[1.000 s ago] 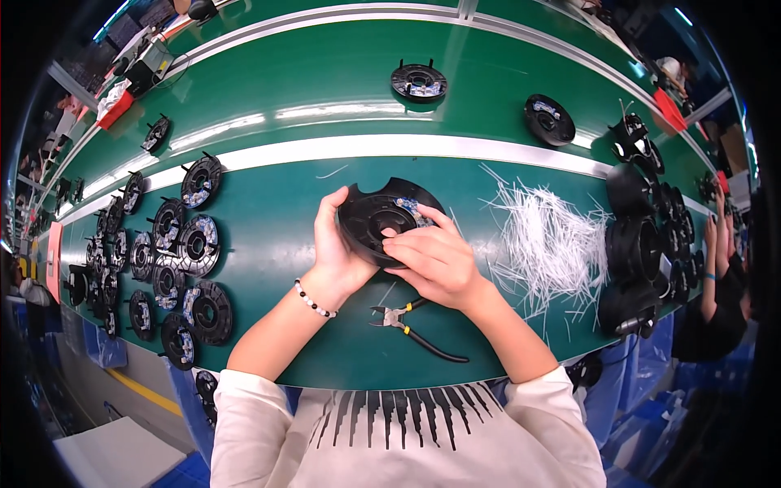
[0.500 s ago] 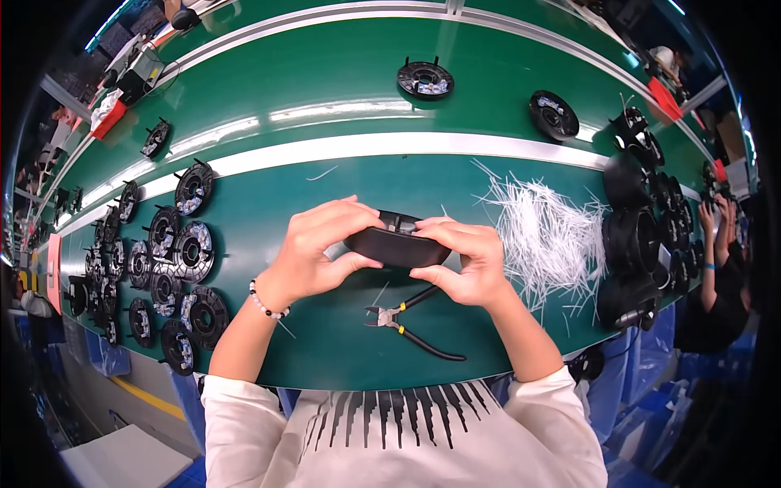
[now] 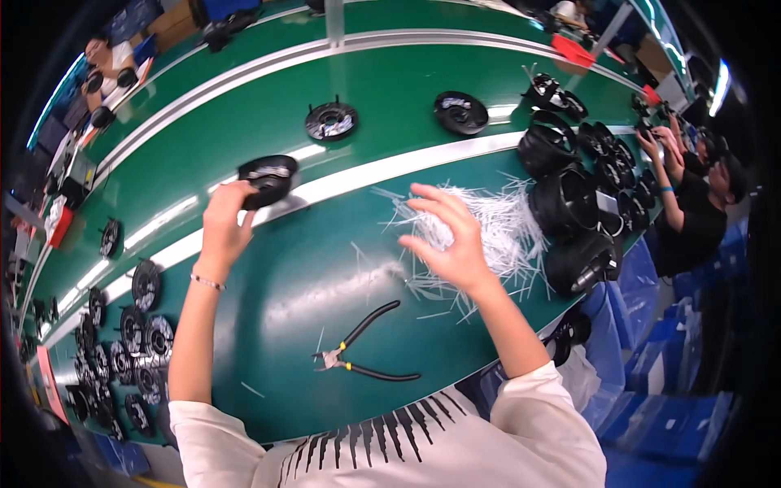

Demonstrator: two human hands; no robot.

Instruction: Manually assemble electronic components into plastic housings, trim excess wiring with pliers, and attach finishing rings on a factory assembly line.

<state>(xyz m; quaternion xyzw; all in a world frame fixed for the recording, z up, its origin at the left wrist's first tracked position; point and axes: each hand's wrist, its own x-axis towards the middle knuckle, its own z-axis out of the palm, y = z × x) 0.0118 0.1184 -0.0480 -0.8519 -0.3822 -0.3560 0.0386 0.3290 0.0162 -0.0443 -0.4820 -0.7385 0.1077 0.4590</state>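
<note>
My left hand (image 3: pixel 226 221) grips the near edge of a round black plastic housing (image 3: pixel 272 180), held tilted over the white strip that runs along the bench. Slight blur covers the housing's details. My right hand (image 3: pixel 449 237) holds nothing; its fingers are spread in front of a heap of thin white plastic strips (image 3: pixel 508 232). Between my forearms, diagonal cutters (image 3: pixel 370 325) with black handles and yellow bands lie on the green bench (image 3: pixel 301 285), jaws apart. A few loose white strips lie near them.
Several black round units (image 3: pixel 130 329) are grouped at the left. Beyond the white strip lie a black disc with prongs (image 3: pixel 332 122) and another black disc (image 3: pixel 460 112). Black cylindrical housings (image 3: pixel 564 199) are stacked at the right. A person in black (image 3: pixel 691 215) works farther right.
Both hands held the black housing close in front of me. My right hand has let go and moved apart; my left has carried the housing far and left. The view has turned right.
</note>
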